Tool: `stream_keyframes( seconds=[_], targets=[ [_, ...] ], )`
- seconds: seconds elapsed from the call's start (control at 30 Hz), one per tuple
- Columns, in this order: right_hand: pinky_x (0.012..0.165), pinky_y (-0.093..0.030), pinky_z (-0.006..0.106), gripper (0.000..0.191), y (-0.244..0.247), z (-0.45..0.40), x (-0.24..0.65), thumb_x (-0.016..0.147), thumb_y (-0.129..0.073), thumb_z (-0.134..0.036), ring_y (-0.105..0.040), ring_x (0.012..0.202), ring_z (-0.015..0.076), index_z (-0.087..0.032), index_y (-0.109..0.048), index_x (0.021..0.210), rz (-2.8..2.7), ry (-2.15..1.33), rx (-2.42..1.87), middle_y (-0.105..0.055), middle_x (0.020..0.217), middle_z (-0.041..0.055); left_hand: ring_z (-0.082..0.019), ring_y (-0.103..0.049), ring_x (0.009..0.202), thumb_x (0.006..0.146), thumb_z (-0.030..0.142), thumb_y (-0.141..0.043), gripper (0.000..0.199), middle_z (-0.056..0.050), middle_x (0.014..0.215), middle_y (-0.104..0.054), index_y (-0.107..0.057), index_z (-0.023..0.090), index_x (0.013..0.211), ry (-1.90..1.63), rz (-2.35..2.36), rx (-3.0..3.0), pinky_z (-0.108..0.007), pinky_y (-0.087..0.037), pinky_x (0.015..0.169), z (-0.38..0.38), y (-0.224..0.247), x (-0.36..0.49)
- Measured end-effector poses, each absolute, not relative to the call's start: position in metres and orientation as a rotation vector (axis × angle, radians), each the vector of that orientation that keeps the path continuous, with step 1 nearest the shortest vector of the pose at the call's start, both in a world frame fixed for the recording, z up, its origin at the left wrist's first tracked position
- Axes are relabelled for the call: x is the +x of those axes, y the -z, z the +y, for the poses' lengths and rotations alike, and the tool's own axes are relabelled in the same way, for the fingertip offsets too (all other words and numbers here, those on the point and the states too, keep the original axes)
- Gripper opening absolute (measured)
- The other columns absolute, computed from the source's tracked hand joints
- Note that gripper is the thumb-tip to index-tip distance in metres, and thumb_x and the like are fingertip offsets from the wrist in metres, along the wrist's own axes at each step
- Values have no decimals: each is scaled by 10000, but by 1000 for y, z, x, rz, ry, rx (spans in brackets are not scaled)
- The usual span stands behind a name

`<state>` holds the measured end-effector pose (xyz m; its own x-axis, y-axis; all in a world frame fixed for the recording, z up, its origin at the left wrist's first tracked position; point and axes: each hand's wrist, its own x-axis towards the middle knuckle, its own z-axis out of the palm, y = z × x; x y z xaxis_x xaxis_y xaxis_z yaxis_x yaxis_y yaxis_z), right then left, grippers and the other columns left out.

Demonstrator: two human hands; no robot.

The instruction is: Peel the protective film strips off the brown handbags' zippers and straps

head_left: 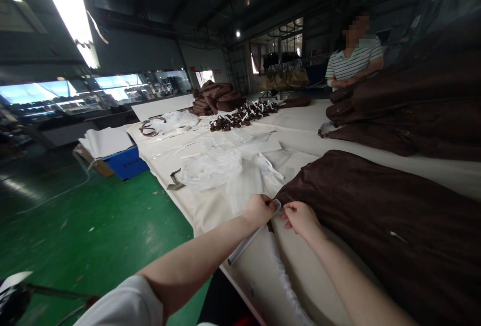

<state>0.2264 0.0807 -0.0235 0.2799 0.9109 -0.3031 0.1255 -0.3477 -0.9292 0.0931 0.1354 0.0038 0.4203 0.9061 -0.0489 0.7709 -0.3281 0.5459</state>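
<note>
A dark brown leather-like bag (349, 191) lies on the table to the right, its narrow end reaching my hands. A strap wrapped in crinkled white material (281, 271) runs down from there toward the table's near edge. My left hand (260, 210) is closed, pinching a white wrapping strip (278, 207) at the strap's upper end. Close beside it on the right, my right hand (301, 221) has its fingers curled, thumb and forefinger at the same strip. The fingertips partly hide the strip. Under my left wrist lies another pale strip (242, 248).
White plastic and foam sheets (214, 168) lie ahead of my hands. Farther back are small dark brown pieces with white wraps (244, 114) and a brown heap (218, 96). More brown bags (406, 120) are piled right, near a person (355, 60). A blue box (126, 162) stands left.
</note>
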Motion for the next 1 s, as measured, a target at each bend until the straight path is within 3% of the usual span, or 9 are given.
stream_keyframes(
  seconds=[0.1,0.27,0.57,0.67,0.77,0.9,1.0],
  targets=[
    [294,-263,188,197,26,80,221,833,-428,-239,-505,341,91,-148,-592,777,-913,-1270,-1637,-660,628,44,-113,-511,569,842,373,-470,367,-26,604,-609,-713,108,769,-389,1400,2141,-214,-313,493,138,-1,93],
    [317,-284,166,225,24,78,216,880,-387,-213,-485,357,67,-151,-571,767,-805,-1362,-1517,-624,591,14,-103,-503,565,787,333,-557,274,-10,593,-601,-710,109,742,-421,1379,2100,-200,-313,480,138,4,94],
    [401,-345,163,174,19,74,213,834,-554,-236,-488,442,61,-130,-593,702,-669,-1421,-1379,-597,599,14,-115,-529,570,826,332,-523,296,-17,634,-618,-706,99,839,-378,1357,2115,-203,-391,500,137,-2,89],
    [396,-326,164,148,20,75,212,784,-601,-227,-459,435,60,-131,-592,671,-652,-1388,-1361,-565,557,-3,-166,-575,682,820,311,-520,261,-49,702,-629,-700,127,776,-393,1344,2242,-249,-428,601,129,-13,87],
    [375,-272,164,157,22,76,212,738,-620,-232,-420,416,55,-142,-569,620,-651,-1350,-1334,-536,522,-19,-226,-578,862,856,264,-460,250,-106,891,-625,-676,139,857,-395,1257,2536,-321,-442,745,111,-20,87],
    [353,-184,178,194,24,76,213,691,-627,-237,-359,374,48,-155,-526,548,-635,-1309,-1343,-485,462,-39,-248,-567,883,863,157,-439,227,-139,968,-578,-619,110,993,-91,1098,3139,-326,-464,661,88,-13,90],
    [357,-191,188,187,23,75,214,680,-630,-263,-367,373,49,-152,-548,553,-617,-1315,-1342,-503,472,-31,-233,-570,857,872,158,-453,224,-150,980,-558,-605,94,1022,14,1120,3301,-289,-461,591,80,-5,94]
  ],
)
